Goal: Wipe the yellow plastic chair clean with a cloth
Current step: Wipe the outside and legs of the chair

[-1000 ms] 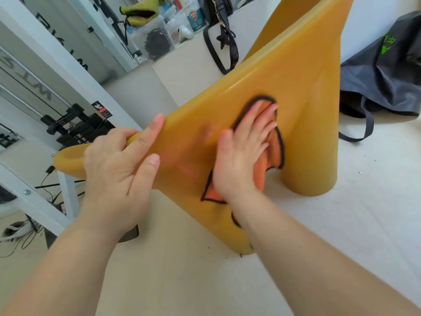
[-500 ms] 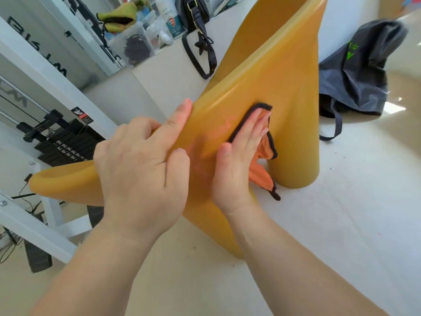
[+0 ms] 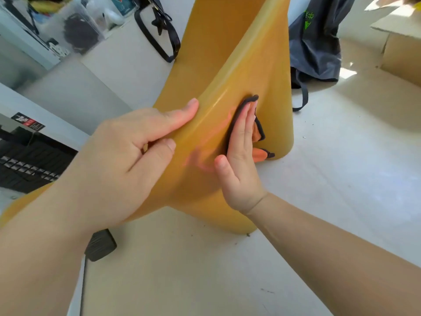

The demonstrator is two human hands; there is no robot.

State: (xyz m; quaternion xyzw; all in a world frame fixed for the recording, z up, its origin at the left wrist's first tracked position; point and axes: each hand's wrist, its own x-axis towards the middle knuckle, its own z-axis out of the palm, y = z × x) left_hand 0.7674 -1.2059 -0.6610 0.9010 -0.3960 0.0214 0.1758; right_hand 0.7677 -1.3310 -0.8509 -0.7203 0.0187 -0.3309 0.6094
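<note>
While the left hand [image 3: 127, 153] has crept farther along the curved rim of the yellow plastic chair [image 3: 250, 53] and now grips it with the forefinger laid out along the ridge and the other fingers curled round it, the right hand [image 3: 241, 160] has carried the cloth [image 3: 257, 134] to the right across the glossy side panel, toward the chair's far leg. A second ago much of the orange cloth lay spread under the palm; now it is bunched, with only its black hem and two orange folds showing beyond the straight, flat-pressed fingers. The hands are apart but closer than they were, with a bare strip of panel between them. The chair stands tipped on the pale floor [image 3: 341, 179], just in front of the person, with a grey bag [image 3: 319, 42] behind it at the far right. This stroke seems nearly spent, so the wiping looks mid-course, with the leg and upper back probably still to do.
</note>
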